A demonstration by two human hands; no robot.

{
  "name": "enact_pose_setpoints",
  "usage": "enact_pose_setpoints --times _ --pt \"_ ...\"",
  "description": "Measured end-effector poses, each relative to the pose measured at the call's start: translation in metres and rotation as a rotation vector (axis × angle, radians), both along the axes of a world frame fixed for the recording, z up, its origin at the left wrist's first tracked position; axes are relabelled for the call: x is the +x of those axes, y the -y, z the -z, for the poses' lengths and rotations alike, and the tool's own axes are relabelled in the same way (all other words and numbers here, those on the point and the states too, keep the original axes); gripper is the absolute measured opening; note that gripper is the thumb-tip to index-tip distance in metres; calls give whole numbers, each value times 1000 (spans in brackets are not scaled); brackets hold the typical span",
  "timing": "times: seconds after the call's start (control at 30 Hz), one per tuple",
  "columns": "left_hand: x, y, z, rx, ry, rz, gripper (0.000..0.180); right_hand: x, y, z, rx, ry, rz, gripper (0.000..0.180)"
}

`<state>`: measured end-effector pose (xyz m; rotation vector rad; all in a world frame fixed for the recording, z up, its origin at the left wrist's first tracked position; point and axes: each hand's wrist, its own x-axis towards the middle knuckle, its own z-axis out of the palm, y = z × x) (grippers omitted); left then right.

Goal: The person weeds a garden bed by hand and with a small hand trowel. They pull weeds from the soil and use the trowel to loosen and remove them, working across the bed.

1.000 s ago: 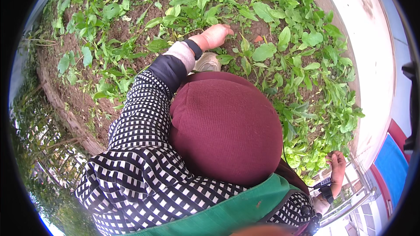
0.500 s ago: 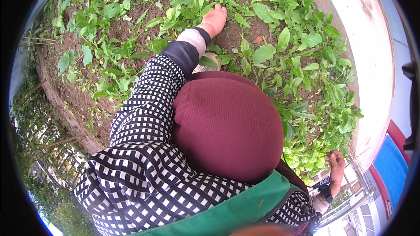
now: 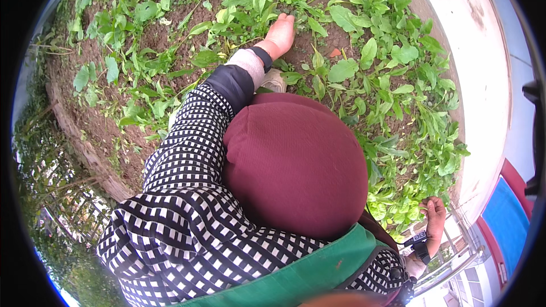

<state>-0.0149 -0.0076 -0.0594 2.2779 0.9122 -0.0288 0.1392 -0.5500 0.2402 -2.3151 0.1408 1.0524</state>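
Note:
My left hand (image 3: 278, 36) reaches out at the top middle, low over the soil among leafy green plants (image 3: 259, 1). Its fingers are closed and point away from me; what they hold, if anything, is hidden. At the lower right is my right hand (image 3: 435, 219), with bent fingers closed at the edge of a bunch of pale leafy greens (image 3: 392, 209). The exact grip there is small and partly hidden. A dark band circles each wrist.
My maroon-clothed knee (image 3: 296, 165) fills the middle, with a light shoe (image 3: 274, 81) beyond it. An orange-red fragment (image 3: 335, 53) lies on the soil. A pale concrete edge (image 3: 483, 79) curves along the right, near a blue panel with a red frame (image 3: 506, 216). Ridged earth (image 3: 85, 145) borders the left.
My left hand has drawn back slightly toward me from the plants, uncovering more of the shoe. My right hand stays almost where it was beside the pale leaves.

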Motion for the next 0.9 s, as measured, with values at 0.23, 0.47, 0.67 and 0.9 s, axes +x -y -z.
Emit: enact_pose_setpoints --times 0.23,0.47,0.67,0.9 --pt "22 1 2 81 -64 -3 58 -2 -3 0 13 -15 5 19" --pt "25 -1 18 150 56 143 39 0 -4 2 -21 -14 -7 19" --pt "18 -3 26 -58 221 104 39 0 -2 1 -21 -9 -10 19" --pt "-13 36 1 -365 215 657 35 -1 -1 -1 -14 -12 2 19"
